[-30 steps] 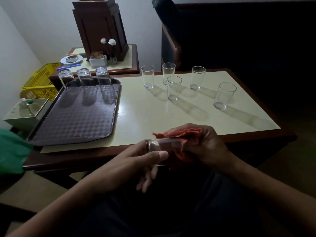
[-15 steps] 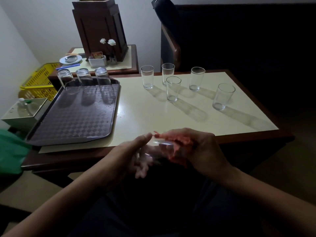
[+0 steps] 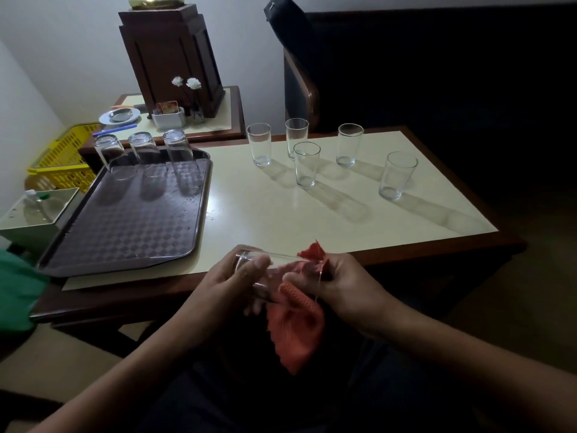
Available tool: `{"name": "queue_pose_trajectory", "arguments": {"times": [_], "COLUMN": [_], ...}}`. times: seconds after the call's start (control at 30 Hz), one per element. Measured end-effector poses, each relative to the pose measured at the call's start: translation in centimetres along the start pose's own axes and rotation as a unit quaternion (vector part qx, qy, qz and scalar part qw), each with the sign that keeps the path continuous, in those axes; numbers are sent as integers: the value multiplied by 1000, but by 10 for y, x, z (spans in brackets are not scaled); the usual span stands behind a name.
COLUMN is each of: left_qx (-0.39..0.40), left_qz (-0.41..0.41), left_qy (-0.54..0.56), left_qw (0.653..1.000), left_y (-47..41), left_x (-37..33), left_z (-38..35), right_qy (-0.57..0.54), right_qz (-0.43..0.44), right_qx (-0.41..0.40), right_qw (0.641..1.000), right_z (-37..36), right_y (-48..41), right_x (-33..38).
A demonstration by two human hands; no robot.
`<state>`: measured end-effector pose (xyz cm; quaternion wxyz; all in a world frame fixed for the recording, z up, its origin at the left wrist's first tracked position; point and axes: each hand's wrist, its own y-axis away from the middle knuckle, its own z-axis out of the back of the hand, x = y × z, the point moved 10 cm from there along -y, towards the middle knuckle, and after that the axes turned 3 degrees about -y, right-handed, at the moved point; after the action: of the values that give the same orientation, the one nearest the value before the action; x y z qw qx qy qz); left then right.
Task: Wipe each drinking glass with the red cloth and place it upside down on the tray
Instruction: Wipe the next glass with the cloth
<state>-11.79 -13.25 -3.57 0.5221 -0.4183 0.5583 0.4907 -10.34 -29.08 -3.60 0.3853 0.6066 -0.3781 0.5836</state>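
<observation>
1. Starting at the far left, a green fabric (image 3: 15, 295) is cut off by the frame edge, and I cannot tell what it is. Above it, a pale box (image 3: 40, 214) holds small blurred bottles, near a yellow basket (image 3: 62, 154).
2. A dark checked tray (image 3: 125, 232) lies on the left end of the table (image 3: 249, 220). Three upturned glasses (image 3: 146, 151) stand along its far edge.
3. Behind the tray, a white holder (image 3: 168, 118) on a side table keeps a red and yellow card. Its print is too small to read.
4. My left hand (image 3: 228, 285) grips the drinking glass (image 3: 274, 267) at its base, thumb on top and fingers curled underneath. The glass lies on its side, just off the table's near edge and above my lap.
5. The red cloth (image 3: 296, 332) bunches at the glass's mouth and hangs below it. How far it reaches inside is hard to make out.
6. My right hand (image 3: 346, 285) pinches the cloth at the rim, thumb pressing it. The other fingers are hidden behind the cloth.
7. Five upright glasses (image 3: 306, 165) stand on the cream tabletop, well apart from the tray.
8. On the right, a chair's wooden arm (image 3: 307, 92) shows, and the rest is lost in shadow.
</observation>
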Motion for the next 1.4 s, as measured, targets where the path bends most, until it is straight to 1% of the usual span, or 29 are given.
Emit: {"name": "queue_pose_trajectory", "arguments": {"times": [0.03, 0.07, 0.1, 0.13, 0.17, 0.23, 0.33, 0.4, 0.43, 0.47, 0.5, 0.57, 0.6, 0.67, 0.7, 0.77, 0.87, 0.93, 0.97, 1.03, 1.07, 1.1, 1.13, 1.2, 1.23, 1.27, 1.3, 1.37, 1.4], "left_qx": [-1, 11, 25, 34, 40, 47, 30, 22, 5, -21, -46, -48, -28, 21, 43, 57, 19, 5, 1, -14, -22, -26, -27, 6, 43, 87, 126, 134, 121], "left_qz": [24, 62, 106, 144, 169, 188, 208, 225, 233, 239, 243, 245, 249, 232, 216, 181, 112, 89, 82, 82, 87, 91, 95, 95, 86, 70, 51, 14, -14], "left_qy": [-3, 5, 25, 61, 111, 234, 303, 322, 320, 302, 276, 272, 285, 273, 243, 127, -80, -109, -99, -79, -64, -42, -22, -30, -56, -78, -89, -106, -126], "left_qw": [1000, 998, 994, 987, 979, 953, 929, 920, 918, 923, 929, 929, 925, 933, 945, 974, 990, 990, 992, 993, 994, 995, 995, 995, 994, 991, 987, 985, 985], "left_y": [-1, 0, 2, 4, 6, 7, 6, 7, 7, 7, 7, 10, 12, 14, 14, 14, 11, 11, 10, 9, 8, 7, 6, 8, 10, 13, 16, 18, 18], "left_x": [6, 14, 25, 36, 43, 49, 50, 47, 47, 48, 48, 43, 40, 31, 26, 14, -4, -11, -12, -14, -13, -11, -11, -15, -18, -21, -24, -27, -30], "left_z": [1, -2, -6, -10, -15, -24, -20, -17, -14, -6, 0, 0, -5, -11, -11, -7, 14, 20, 21, 22, 24, 27, 30, 30, 24, 14, 4, -5, -7], "right_qy": [112, 239, 333, 390, 416, 426, 412, 398, 375, 328, 257, 64, -58, -268, -323, -373, -371, -321, -261, -37, 111, 248, 337, 408, 403, 368, 305, 106, -17], "right_qz": [74, 171, 275, 361, 408, 435, 441, 454, 443, 409, 349, 178, 75, -96, -136, -149, -111, -80, -61, 8, 67, 132, 190, 293, 312, 296, 246, 64, -46], "right_qx": [-19, -38, -33, -8, 16, 32, 31, 78, 103, 112, 99, 0, -62, -139, -153, -150, -143, -94, -56, 7, 20, 15, 5, -1, 11, 29, 42, 37, 24], "right_qw": [991, 955, 901, 847, 812, 793, 797, 793, 808, 844, 896, 982, 994, 949, 924, 903, 911, 939, 962, 999, 991, 960, 922, 865, 860, 881, 919, 992, 999], "right_z": [3, 2, -8, -19, -26, -29, -37, -54, -60, -59, -52, -19, 1, 26, 34, 46, 53, 39, 29, 11, 4, 0, -4, -11, -13, -13, -12, -7, -6], "right_y": [3, 11, 21, 31, 38, 43, 48, 57, 58, 56, 47, 22, 9, -6, -10, -16, -19, -18, -15, -5, 1, 6, 10, 18, 18, 14, 8, -4, -7], "right_x": [14, 35, 54, 65, 70, 70, 73, 78, 78, 77, 73, 54, 33, -10, -22, -25, -14, 3, 11, 20, 25, 30, 37, 52, 52, 47, 38, 6, -17]}}
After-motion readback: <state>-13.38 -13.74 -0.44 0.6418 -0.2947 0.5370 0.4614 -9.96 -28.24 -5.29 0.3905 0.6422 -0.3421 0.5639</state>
